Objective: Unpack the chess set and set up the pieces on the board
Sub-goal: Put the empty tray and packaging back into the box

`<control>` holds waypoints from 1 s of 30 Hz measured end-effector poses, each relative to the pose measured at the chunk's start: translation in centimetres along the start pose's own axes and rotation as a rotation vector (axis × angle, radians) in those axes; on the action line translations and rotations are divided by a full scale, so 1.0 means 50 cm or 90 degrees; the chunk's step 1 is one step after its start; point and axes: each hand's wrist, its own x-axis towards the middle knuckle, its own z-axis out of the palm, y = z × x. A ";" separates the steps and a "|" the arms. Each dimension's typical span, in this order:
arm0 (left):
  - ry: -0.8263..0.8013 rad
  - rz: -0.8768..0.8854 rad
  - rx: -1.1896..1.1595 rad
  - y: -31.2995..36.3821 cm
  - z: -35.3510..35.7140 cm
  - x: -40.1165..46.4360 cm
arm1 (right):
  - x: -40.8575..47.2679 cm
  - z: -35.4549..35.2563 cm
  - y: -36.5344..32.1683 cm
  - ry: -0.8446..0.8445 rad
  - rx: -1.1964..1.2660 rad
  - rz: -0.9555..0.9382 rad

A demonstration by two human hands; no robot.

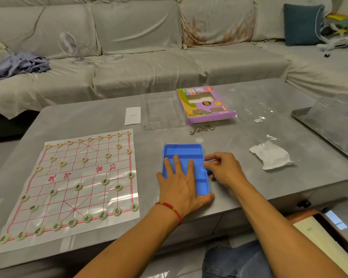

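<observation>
sofa | desk fan | blue cushion | possibly crumpled clothes

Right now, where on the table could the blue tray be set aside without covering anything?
Bare tabletop lies between the blue tray, the purple box and the crumpled wrapper. The strip between the board and tray is narrow. The far middle is crowded: white card, clear plastic sheet, metal rings.

Bare tabletop btwn paper board & blue tray: passable. Behind tray: metal puzzle, purple box. Right: crumpled wrapper, plastic film.
</observation>
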 end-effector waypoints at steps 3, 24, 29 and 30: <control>0.011 0.003 -0.018 0.003 0.000 0.007 | 0.008 -0.007 0.004 0.007 0.017 0.005; 0.074 -0.025 -0.302 -0.014 -0.054 0.012 | 0.029 -0.006 0.006 0.075 -0.141 -0.107; 0.150 -0.014 -0.508 -0.039 -0.089 -0.009 | 0.033 -0.002 0.000 0.089 -0.168 -0.127; 0.172 -0.020 -0.548 -0.051 -0.096 -0.014 | 0.034 0.000 -0.002 0.094 -0.174 -0.125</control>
